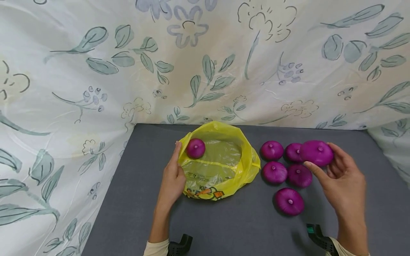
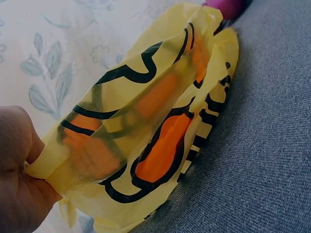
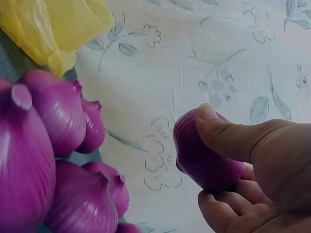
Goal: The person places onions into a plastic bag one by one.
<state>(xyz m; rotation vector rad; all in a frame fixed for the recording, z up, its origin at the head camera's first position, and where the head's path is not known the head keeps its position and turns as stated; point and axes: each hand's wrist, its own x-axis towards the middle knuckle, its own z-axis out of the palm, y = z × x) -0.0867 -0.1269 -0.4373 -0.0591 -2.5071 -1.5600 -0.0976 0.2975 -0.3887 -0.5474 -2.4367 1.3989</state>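
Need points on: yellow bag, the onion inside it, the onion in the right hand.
Yellow bag [image 1: 248,161]: head view, side wall facing the loose onions [image 1: 274,172].
Bagged onion [image 1: 196,149]: head view, mid-body near the stub.
Held onion [image 3: 206,165]: right wrist view, side of the bulb.

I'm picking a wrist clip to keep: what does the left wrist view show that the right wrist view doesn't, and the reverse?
Only the left wrist view shows the left hand pinching the edge of the yellow plastic bag, and the bag's black-and-orange print.

Only the right wrist view shows the right hand holding a rounded purple onion, and a cluster of glossy purple onions.

Both show the bag, the white floral cloth and the flat grey surface; the left wrist view catches just one purple sliver up top.
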